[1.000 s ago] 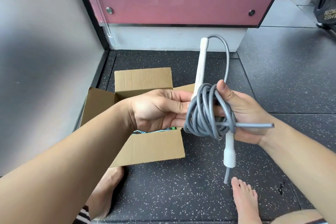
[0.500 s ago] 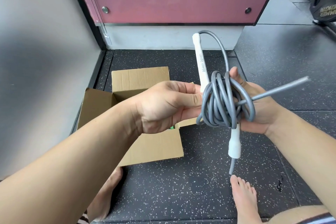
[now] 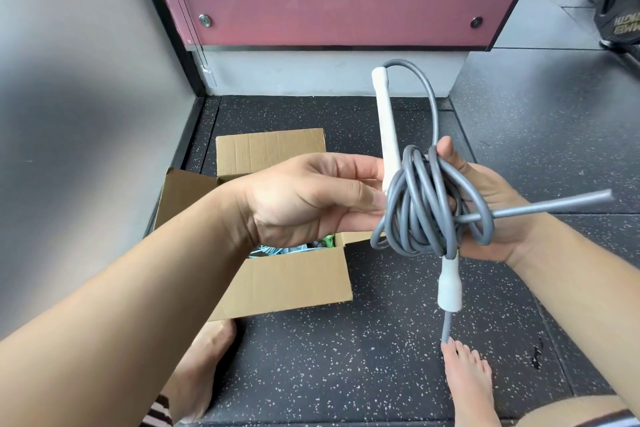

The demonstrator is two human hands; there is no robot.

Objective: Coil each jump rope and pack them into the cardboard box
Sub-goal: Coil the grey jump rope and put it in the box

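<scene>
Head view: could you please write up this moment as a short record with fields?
rope: grey rope, wound in a coil, held above the floor
upper handle: white, sticks up out of the coil
lower handle: white, hangs below the coil
stray length: sticks out of the coil to the right
right hand: cradles the coil, thumb over its top
left hand: reaches to the coil; fingertips hidden, grip unclear
box: open on the floor, with light blue and green cords inside
</scene>
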